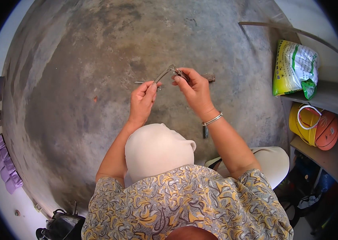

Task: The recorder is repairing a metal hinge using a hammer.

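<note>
My left hand (143, 102) pinches the lower end of a narrow, grey-brown strip (162, 75) between thumb and fingers. The strip slants up to the right, to a small metal piece (173, 68) at its upper end. My right hand (193, 88) is closed around a small dark metal thing (182, 75) that meets the strip there; its kind is partly hidden by the fingers. Beyond that hand, a brown, rough-looking piece (209, 78) lies on the floor. A thin pale end (138, 82) shows left of my left fingertips. My right wrist wears a silver bangle.
A dark cylindrical object (205, 131) lies on the concrete floor (97, 60) beside my right forearm. Shelves at the right hold a white, green and yellow sack (297, 68), a yellow bucket (303, 126) and an orange basketball (327, 130). A black bag (61, 226) sits at lower left.
</note>
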`<move>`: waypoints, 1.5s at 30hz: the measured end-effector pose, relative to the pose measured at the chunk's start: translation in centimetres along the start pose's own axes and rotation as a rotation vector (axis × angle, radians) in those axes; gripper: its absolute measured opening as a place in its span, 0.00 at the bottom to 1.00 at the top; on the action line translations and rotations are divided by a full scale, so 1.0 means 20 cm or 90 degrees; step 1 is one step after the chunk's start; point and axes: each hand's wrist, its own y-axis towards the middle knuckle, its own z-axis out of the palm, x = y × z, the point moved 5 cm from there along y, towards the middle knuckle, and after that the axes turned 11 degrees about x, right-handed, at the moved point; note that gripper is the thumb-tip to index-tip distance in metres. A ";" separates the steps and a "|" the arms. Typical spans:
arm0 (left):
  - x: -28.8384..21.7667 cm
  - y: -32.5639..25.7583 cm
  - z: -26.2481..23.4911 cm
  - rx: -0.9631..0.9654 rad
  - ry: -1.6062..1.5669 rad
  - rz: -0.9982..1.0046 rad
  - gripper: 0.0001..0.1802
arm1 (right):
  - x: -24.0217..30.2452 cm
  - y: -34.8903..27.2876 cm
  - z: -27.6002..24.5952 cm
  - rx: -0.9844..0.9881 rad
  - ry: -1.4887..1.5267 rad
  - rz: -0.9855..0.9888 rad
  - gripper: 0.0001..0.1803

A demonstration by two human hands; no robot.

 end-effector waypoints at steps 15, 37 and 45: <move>-0.07 0.02 -0.04 0.001 0.105 0.047 0.11 | 0.00 0.03 -0.07 0.217 0.371 0.179 0.20; -0.03 0.07 0.08 0.235 -0.071 -0.109 0.13 | 0.01 0.05 -0.06 0.228 0.143 0.174 0.15; -0.03 0.09 0.06 0.125 0.185 0.009 0.10 | 0.03 0.05 -0.02 0.184 -0.054 0.171 0.10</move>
